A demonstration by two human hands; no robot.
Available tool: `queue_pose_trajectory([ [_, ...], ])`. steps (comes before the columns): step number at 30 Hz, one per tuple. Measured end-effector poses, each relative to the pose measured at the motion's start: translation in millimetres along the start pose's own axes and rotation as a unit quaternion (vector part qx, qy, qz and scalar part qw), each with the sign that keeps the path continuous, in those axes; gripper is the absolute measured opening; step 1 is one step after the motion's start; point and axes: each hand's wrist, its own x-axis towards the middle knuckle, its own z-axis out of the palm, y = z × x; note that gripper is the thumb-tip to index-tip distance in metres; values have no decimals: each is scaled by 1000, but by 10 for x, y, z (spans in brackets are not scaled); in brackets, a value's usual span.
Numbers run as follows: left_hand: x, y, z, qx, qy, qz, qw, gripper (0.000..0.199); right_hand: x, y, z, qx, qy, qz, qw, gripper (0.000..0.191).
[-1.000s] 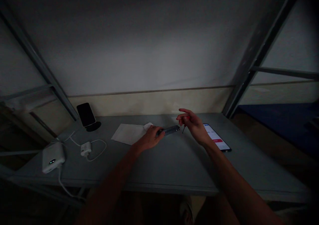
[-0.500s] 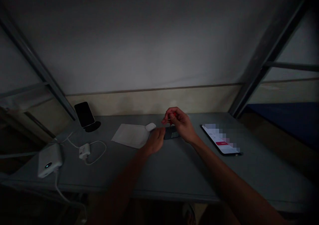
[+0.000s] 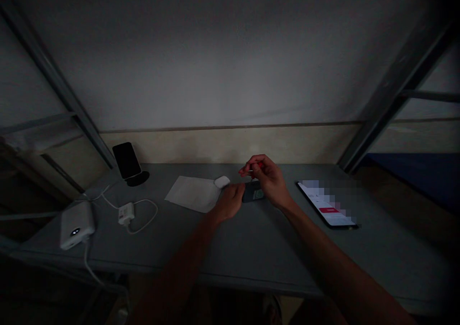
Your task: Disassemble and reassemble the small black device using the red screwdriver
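A small dark rectangular device [image 3: 250,196] with a pale greenish patch lies on the grey desk. My left hand [image 3: 230,203] is closed at its left end, fingers together, holding that edge. Over its right part is my right hand [image 3: 269,179], fingers pinched around a small red tool [image 3: 260,164]. A thin tip seems to point down from the pinch to the device's top edge; the exact kind of tool is hidden by the fingers and the dim light. Just left of the hands, a white rounded case [image 3: 222,181] rests on the corner of a white paper sheet [image 3: 192,194].
A phone-like tablet [image 3: 327,207] with its screen lit lies to the right. At left are a dark-screened stand [image 3: 127,161], a white charger plug [image 3: 126,213] with its cable, and a white power bank [image 3: 76,225] whose cable hangs over the desk's front edge. Metal posts flank the desk [image 3: 251,258].
The whole view has shifted slightly, so everything sits a little further right. Both hands keep their places on the device and the red tool.
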Motion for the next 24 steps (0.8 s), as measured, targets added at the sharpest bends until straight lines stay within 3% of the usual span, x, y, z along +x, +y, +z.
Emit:
queue_pose_trajectory([
  [4, -5, 36, -13, 0, 0, -6, 1000, 41, -17, 20, 18, 4, -12, 2, 1000, 25],
  [7, -5, 63, -17, -22, 6, -16, 1000, 39, -19, -35, -12, -66, -49, -20, 996, 27],
  [11, -2, 114, -45, -122, 39, -17, 992, 39, 38, -164, -116, -151, -120, -64, 979, 35],
  [14, -25, 136, -79, -181, 51, 11, 982, 35, 119, -221, -177, -188, -150, -44, 970, 38],
  [18, -58, 116, -95, -176, 58, 20, 982, 27, 188, -210, -180, -234, -138, -24, 962, 32],
  [21, -57, 82, -79, -172, 68, 23, 982, 26, 189, -179, -161, -253, -117, -49, 959, 25],
  [24, -51, 59, -63, -183, 77, 30, 980, 24, 179, -169, -163, -254, -118, -82, 956, 32],
])
